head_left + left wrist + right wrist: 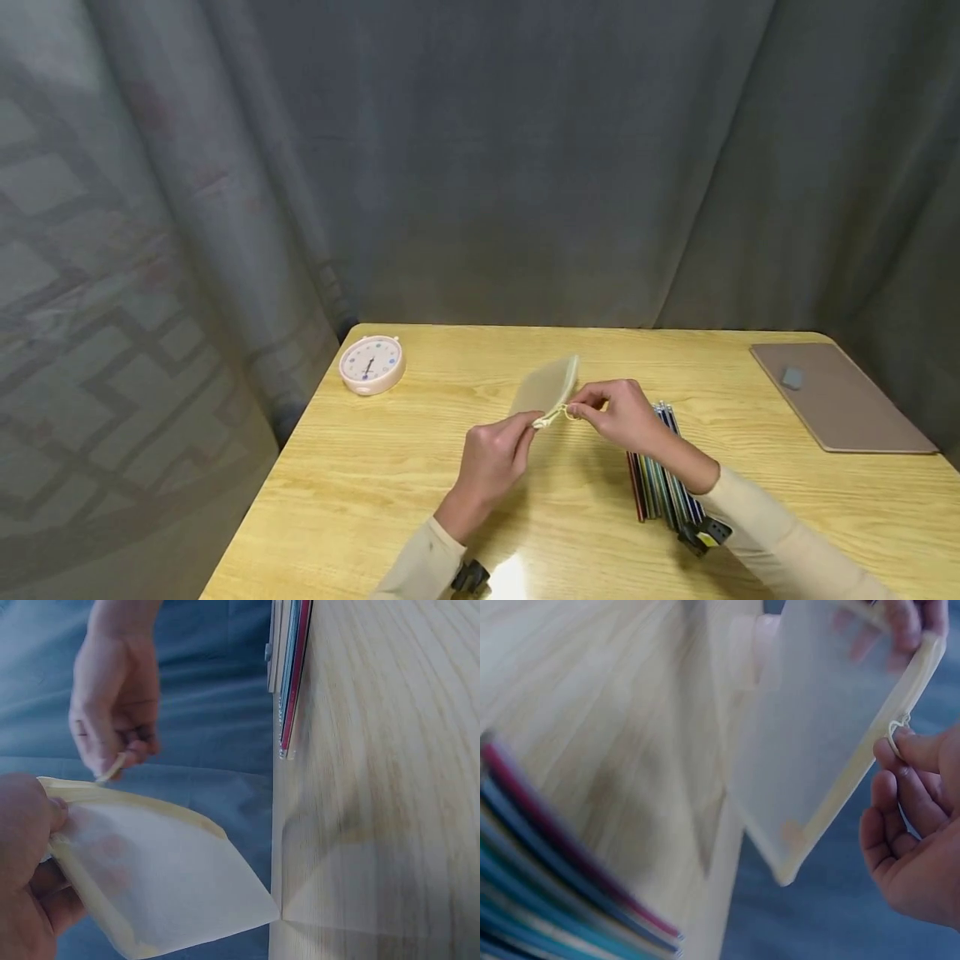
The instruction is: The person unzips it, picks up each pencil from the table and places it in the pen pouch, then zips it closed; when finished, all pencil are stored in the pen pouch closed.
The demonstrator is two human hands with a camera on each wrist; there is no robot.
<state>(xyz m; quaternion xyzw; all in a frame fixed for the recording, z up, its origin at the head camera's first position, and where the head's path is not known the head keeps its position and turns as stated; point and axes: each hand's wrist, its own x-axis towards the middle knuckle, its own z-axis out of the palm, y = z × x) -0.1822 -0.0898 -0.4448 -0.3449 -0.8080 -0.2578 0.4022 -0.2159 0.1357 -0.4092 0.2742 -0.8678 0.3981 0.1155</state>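
Note:
A translucent whitish zipper pouch (pixel 546 387) with cream trim is held tilted over the table, its lower corner close to the wood in the left wrist view. My left hand (pixel 495 454) grips the pouch by one end of its trimmed edge, thumb on one side and fingers behind. With thumb and forefinger, my right hand (pixel 922 802) pinches a thin cream pull loop (pixel 894 739) on that same edge. Below the right forearm lies a row of colored pencils (pixel 660 487), partly hidden by the arm. In the right wrist view, red and teal pencils (pixel 562 840) look blurred.
A round pale pink clock (pixel 372 365) sits at the table's back left. On the right lies a brownish-pink mat (pixel 855 408) with a small grey block (pixel 792 378) on it. Grey curtains (pixel 495 167) hang behind the wooden table (pixel 360 483).

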